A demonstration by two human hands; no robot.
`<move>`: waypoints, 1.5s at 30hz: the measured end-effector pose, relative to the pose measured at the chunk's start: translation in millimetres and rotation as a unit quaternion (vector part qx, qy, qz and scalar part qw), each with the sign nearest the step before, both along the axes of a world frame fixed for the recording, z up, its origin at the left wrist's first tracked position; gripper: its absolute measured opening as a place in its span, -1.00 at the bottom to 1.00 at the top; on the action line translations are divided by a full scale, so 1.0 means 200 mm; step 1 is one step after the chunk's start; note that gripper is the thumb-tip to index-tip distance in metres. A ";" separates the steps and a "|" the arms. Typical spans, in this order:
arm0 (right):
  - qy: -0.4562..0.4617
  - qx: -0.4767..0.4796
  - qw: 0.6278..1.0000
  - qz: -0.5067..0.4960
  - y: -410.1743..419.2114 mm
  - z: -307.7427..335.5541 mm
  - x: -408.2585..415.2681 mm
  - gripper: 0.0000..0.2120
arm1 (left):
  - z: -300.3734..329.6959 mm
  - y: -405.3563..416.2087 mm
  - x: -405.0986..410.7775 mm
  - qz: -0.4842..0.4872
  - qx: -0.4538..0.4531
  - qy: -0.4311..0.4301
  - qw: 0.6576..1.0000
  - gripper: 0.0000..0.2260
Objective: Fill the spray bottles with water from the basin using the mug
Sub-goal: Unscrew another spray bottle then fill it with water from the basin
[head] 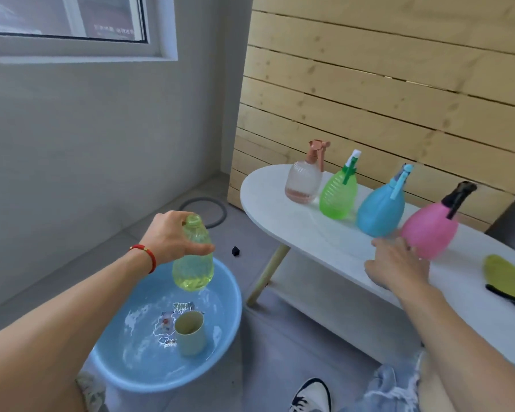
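Two hands work: left hand (173, 236) grips the uncapped yellow bottle (193, 257) above the basin (220, 295); right hand (396, 263), fingers relaxed, touches the pink bottle (428, 230)

Yellow-green cloth (506, 272) cut off; shoe (311, 395) too.

A mug (190, 333) is standing in the basin (125, 364), left of the table (283, 203) carrying four bottles (338, 193).

White table (295, 230): four spray bottles (338, 191), green cloth (506, 275). Floor (259, 337): blue basin (220, 346).
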State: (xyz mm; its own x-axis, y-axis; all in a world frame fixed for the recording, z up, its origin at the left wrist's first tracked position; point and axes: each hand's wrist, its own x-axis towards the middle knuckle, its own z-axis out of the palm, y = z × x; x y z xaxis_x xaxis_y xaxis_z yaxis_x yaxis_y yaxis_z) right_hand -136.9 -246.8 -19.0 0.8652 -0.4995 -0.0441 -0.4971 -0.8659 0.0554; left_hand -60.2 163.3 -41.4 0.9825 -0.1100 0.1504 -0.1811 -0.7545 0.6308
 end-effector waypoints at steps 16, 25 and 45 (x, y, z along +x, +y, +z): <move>-0.182 0.024 0.927 0.327 0.40 0.01 0.07 -0.59 | -0.06 0.05 0.03 -0.007 -0.002 0.007 1.000 -0.58; -0.164 0.248 0.864 0.407 0.69 0.24 0.10 -0.73 | -0.12 0.14 0.03 0.034 0.000 0.007 0.999 -0.60; -0.044 0.140 0.841 0.520 1.03 0.43 0.29 -0.67 | -0.11 0.17 0.01 0.000 0.060 -0.019 0.998 -0.61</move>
